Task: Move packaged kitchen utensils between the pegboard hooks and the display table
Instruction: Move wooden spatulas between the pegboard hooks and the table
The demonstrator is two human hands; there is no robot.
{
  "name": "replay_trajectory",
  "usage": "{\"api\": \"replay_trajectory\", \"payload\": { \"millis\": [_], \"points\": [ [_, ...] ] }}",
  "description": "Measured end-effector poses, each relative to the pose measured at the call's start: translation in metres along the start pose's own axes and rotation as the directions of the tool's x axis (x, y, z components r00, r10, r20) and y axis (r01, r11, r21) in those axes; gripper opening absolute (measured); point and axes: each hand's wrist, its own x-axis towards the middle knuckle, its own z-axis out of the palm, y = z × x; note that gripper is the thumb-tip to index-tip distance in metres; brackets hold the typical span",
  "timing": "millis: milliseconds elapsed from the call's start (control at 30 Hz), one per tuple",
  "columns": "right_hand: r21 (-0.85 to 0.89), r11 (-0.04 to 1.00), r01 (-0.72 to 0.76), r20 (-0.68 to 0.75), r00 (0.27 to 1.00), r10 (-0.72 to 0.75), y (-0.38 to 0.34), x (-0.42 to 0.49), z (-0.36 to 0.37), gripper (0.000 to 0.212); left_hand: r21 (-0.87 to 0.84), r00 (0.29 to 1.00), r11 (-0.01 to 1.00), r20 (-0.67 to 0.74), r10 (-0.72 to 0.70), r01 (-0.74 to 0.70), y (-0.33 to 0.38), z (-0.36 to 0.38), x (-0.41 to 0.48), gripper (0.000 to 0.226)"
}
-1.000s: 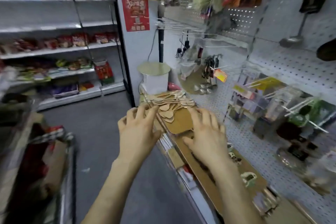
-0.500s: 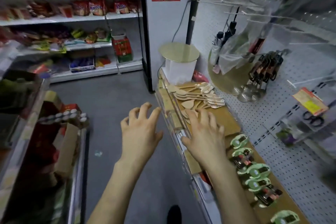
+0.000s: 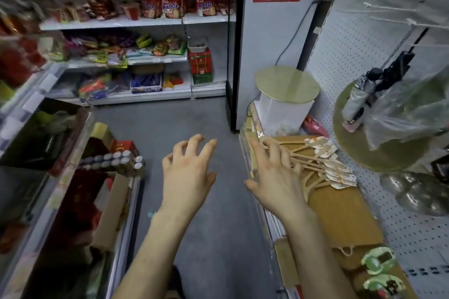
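While left hand, right hand spread fingers (holding nothing), wooden spoons on display table.

Bare left hand, bare right hand; slender fingers. Forearms uncovered down to frame edge, 6 o'clock. Clothing out of view.

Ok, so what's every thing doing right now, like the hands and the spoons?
left hand: fingers spread, holding nothing, above the floor.
right hand: fingers spread over the wooden spoons, gripping none.
wooden spoons: tagged, lying fanned on the display table.
umbrella: folded, hanging by the pegboard.
white container: covered by a gold disc.
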Motion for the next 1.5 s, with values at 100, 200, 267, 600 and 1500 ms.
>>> {"api": "replay_trajectory", "payload": {
  "millis": [100,200,267,600,1500],
  "points": [
    [0.010,0.999,-0.037,0.008,0.999,0.037,-0.009,0.049,0.022,0.109,0.008,0.998,0.999,0.036,0.042,-0.042,-0.024,0.024,0.053,0.082],
    [0.006,0.994,-0.108,-0.011,0.994,0.108,-0.014,0.098,0.039,0.104,-0.015,0.991,0.993,0.056,0.121,-0.120,-0.054,0.041,0.120,0.084],
    [-0.017,0.978,-0.206,0.008,0.978,0.206,-0.013,0.128,0.045,0.100,-0.007,0.978,0.981,0.080,0.192,-0.192,-0.071,0.049,0.171,0.084],
    [0.071,0.786,-0.614,-0.034,0.786,0.618,0.005,0.182,0.059,0.087,-0.170,0.793,0.808,0.161,0.588,-0.564,-0.026,0.095,0.319,0.081],
    [0.211,0.145,-0.967,0.085,0.166,0.982,0.155,0.202,0.194,0.069,-0.408,0.007,0.203,0.433,0.901,-0.890,0.224,0.384,0.430,0.061]
  ]
}}
